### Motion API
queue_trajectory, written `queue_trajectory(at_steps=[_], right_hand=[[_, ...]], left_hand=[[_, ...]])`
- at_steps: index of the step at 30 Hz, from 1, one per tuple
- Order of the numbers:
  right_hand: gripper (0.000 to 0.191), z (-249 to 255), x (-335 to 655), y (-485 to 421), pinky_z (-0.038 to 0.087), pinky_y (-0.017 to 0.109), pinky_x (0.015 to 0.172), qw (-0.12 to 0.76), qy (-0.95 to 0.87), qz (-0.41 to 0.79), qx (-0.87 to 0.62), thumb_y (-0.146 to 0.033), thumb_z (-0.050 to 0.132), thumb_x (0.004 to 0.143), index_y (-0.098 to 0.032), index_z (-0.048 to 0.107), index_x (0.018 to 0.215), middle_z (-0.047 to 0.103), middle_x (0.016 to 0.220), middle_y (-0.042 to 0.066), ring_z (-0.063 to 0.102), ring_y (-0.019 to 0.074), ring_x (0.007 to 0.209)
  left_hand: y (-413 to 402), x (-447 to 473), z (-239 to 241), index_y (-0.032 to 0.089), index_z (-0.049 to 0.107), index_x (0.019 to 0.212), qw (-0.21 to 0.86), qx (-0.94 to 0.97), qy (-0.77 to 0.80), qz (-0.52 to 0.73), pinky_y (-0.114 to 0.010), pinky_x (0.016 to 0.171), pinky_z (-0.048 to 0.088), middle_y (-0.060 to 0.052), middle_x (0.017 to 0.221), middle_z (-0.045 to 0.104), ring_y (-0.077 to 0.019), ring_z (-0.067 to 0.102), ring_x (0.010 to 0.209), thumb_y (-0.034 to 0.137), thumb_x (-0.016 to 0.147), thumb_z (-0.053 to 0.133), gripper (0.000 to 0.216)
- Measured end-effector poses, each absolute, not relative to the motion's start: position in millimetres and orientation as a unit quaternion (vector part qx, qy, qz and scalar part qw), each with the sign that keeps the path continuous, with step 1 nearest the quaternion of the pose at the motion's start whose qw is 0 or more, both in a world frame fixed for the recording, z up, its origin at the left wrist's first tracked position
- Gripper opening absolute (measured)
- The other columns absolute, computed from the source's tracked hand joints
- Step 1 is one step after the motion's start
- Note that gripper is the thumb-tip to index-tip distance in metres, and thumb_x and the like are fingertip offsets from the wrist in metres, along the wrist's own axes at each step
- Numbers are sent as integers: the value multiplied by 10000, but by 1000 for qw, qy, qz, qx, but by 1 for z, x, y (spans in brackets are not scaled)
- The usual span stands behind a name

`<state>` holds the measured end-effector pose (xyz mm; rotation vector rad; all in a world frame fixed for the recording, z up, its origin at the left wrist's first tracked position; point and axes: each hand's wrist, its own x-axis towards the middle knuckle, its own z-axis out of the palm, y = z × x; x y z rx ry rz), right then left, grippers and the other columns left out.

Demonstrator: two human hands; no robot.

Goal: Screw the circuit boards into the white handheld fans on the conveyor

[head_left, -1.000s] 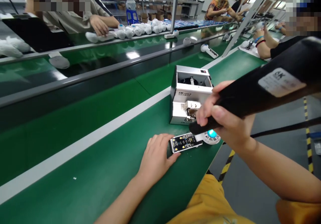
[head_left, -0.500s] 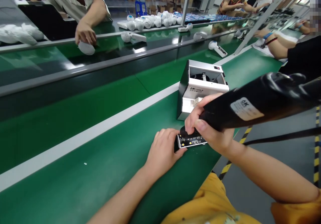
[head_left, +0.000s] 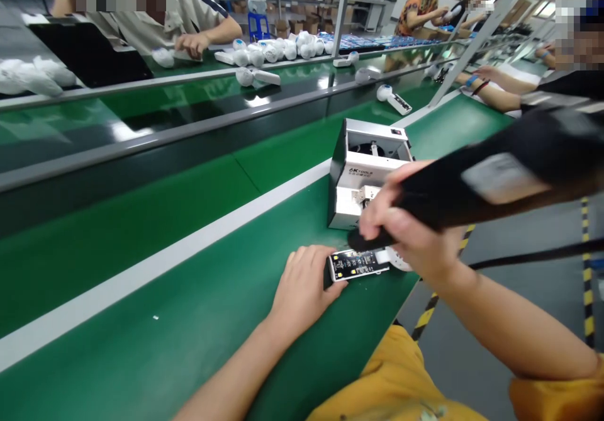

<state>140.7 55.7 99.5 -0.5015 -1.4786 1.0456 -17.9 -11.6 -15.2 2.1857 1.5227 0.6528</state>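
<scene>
In my right hand (head_left: 410,219) is a black electric screwdriver (head_left: 453,188), blurred by motion and tilted, with its nose just above a white device with an open handle (head_left: 399,258). A black circuit board (head_left: 356,265) with small yellow parts shows in that handle. My left hand (head_left: 306,282) grips the handle's near-left end between thumb and fingers, keeping it on the green bench. Behind the screwdriver stands a silver-and-black screw feeder (head_left: 372,172), its front partly hidden by my right hand. The screwdriver's bit is too blurred to make out.
A conveyor belt (head_left: 189,175) runs beyond the white bench strip. Several white devices (head_left: 394,99) lie along it, with more bagged ones (head_left: 278,50) behind. A co-worker's hand (head_left: 192,44) rests across the line. A white scrap (head_left: 155,317) lies on the bench. A cable (head_left: 528,256) hangs at right.
My right hand has lifted the screwdriver up and to the right, off the circuit board, uncovering more of it. My left hand keeps its hold. Across the line, the co-worker's hand has drawn back.
</scene>
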Motion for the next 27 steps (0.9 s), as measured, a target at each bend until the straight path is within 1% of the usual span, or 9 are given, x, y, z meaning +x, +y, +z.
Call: queue_trajectory(at_steps=[3, 5, 10, 13, 17, 20, 22, 24, 27], right_hand=[[258, 121, 159, 60, 491, 361, 497, 675, -598, 381, -204, -157, 702, 775, -206, 597, 1006, 586, 630, -30, 564, 177, 479], [252, 126, 166, 66, 480, 358, 472, 702, -593, 342, -196, -143, 696, 754, -203, 607, 981, 569, 604, -35, 552, 179, 459], [238, 111, 165, 81, 535, 366, 523, 695, -615, 311, -205, -192, 706, 811, -233, 582, 1011, 584, 618, -46, 573, 171, 468], [227, 104, 160, 85, 536, 348, 518, 693, -617, 313, -203, -202, 705, 817, -235, 581, 1004, 597, 631, -44, 580, 166, 483], [254, 105, 157, 79, 516, 327, 501, 672, -615, 342, -230, -186, 733, 783, -221, 598, 996, 611, 652, -37, 592, 163, 496], [265, 107, 158, 68, 513, 327, 494, 639, -621, 384, -242, -204, 724, 798, -227, 590, 1026, 609, 665, -38, 588, 160, 494], [271, 109, 161, 63, 513, 334, 491, 628, -632, 386, -238, -223, 706, 815, -244, 580, 1055, 609, 667, -40, 585, 164, 494], [266, 113, 165, 63, 512, 348, 495, 641, -639, 357, -231, -226, 707, 813, -252, 587, 1050, 598, 647, -41, 576, 171, 494], [235, 119, 167, 68, 502, 372, 504, 680, -620, 316, -231, -223, 738, 788, -252, 617, 988, 566, 626, -38, 552, 178, 484]], left_hand=[[-11, -19, -13, 239, 465, 1260, 208, 785, 536, 231, -416, 872, 414, -47, 1201, 590, -267, 518, 1035, 309, 823, 742, 523], [-9, -20, -12, 248, 488, 1235, 209, 787, 534, 225, -414, 861, 414, -41, 1195, 593, -264, 521, 1027, 295, 839, 724, 463], [-4, -22, -10, 218, 514, 1190, 217, 790, 535, 208, -424, 874, 421, -57, 1175, 595, -268, 524, 1021, 260, 827, 732, 426], [-1, -24, -9, 201, 520, 1166, 224, 796, 525, 198, -426, 878, 428, -63, 1149, 595, -268, 527, 1013, 252, 813, 742, 420], [-1, -24, -11, 201, 516, 1163, 223, 796, 523, 206, -425, 870, 429, -58, 1139, 595, -266, 527, 1005, 253, 804, 750, 432], [-3, -23, -13, 207, 514, 1174, 221, 794, 523, 217, -422, 871, 425, -53, 1141, 595, -263, 525, 1004, 264, 802, 755, 446], [-4, -22, -14, 209, 513, 1181, 222, 793, 523, 220, -423, 884, 422, -50, 1142, 594, -262, 523, 1014, 272, 799, 760, 459], [-4, -21, -14, 210, 510, 1191, 224, 792, 523, 222, -422, 892, 421, -48, 1145, 593, -260, 523, 1020, 280, 798, 764, 473], [-3, -21, -13, 207, 508, 1194, 223, 789, 527, 223, -422, 886, 425, -51, 1149, 593, -262, 526, 1017, 286, 799, 763, 477]])
